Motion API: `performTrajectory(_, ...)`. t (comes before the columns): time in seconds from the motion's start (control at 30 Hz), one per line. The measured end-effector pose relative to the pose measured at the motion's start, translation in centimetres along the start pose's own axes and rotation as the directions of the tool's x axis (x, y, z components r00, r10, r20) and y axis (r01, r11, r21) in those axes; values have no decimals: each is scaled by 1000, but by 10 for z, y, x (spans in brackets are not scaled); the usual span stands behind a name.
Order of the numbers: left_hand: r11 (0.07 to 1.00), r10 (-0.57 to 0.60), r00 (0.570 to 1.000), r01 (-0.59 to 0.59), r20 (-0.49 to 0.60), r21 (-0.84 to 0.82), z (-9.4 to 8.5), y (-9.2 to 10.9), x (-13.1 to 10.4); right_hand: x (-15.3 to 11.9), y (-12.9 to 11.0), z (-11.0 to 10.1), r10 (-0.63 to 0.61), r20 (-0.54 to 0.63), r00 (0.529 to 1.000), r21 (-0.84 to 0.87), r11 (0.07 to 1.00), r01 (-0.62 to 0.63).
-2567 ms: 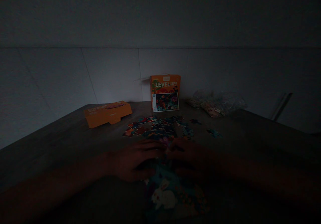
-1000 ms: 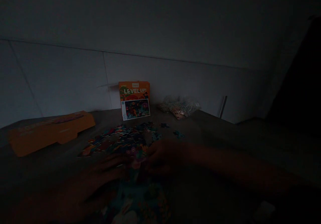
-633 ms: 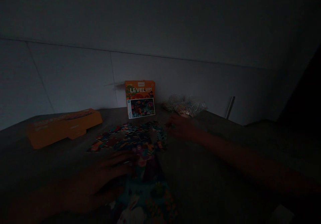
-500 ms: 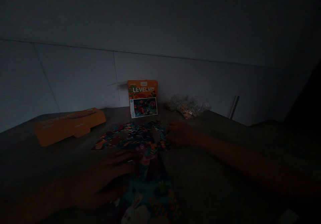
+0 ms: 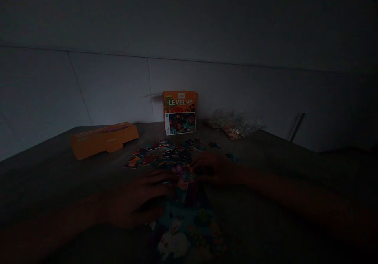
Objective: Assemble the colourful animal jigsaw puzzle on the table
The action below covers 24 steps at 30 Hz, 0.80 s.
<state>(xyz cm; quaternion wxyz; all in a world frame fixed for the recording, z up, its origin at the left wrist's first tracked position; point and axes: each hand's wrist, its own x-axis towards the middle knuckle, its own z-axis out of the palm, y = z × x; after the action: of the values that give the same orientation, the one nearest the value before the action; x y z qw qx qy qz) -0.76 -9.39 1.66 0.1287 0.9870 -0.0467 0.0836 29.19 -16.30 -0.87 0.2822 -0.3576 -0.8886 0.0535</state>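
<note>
A partly joined jigsaw puzzle (image 5: pixel 189 212) runs down the table in front of me, showing a white rabbit and a purple creature. My left hand (image 5: pixel 138 197) lies against its left side, fingers stretched and apart, fingertips on the upper part. At the upper right edge is my right hand (image 5: pixel 215 168), fingers bent toward the thumb; darkness hides what is between them. Loose puzzle pieces (image 5: pixel 174 153) are heaped just beyond both hands. Farther right, a single puzzle piece (image 5: pixel 214 144) and a teal puzzle piece (image 5: pixel 233 157) lie apart from the heap.
An orange puzzle box (image 5: pixel 180 100) stands against the wall, with a picture card (image 5: pixel 181 123) leaning on its front. To the left lies an orange box lid (image 5: pixel 103 140). Clear plastic bags (image 5: pixel 234 125) of pieces sit at the back right. The room is very dark.
My right hand has moved left and nearer, from the right side of the loose pieces to the joined puzzle. Two pieces at the right now show. The view has shifted left.
</note>
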Motion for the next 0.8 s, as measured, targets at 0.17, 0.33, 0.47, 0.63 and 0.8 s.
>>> performTrajectory(0.17, 1000, -12, 1000, 12, 5, 12, 2, -2, -3, -3, 1, -1, 94, 9, 996, -13, 996, -93)
performTrajectory(0.33, 998, -15, 1000, 14, 19, 54, 2, -3, -4, 0, -7, -1, -148, -72, 986, -87, 986, 142)
performTrajectory(0.47, 993, 33, 998, -37, 44, 112, 1, -4, -3, 3, -23, 0, -359, -102, 928, -330, 892, 309)
performTrajectory(0.63, 988, 90, 994, -97, 59, 122, 0, -5, 0, 2, -27, 3, -413, -94, 906, -477, 817, 323)
performTrajectory(0.8, 989, 80, 995, -86, 58, 122, 0, -5, 2, 3, -23, 3, -419, -77, 905, -494, 804, 330)
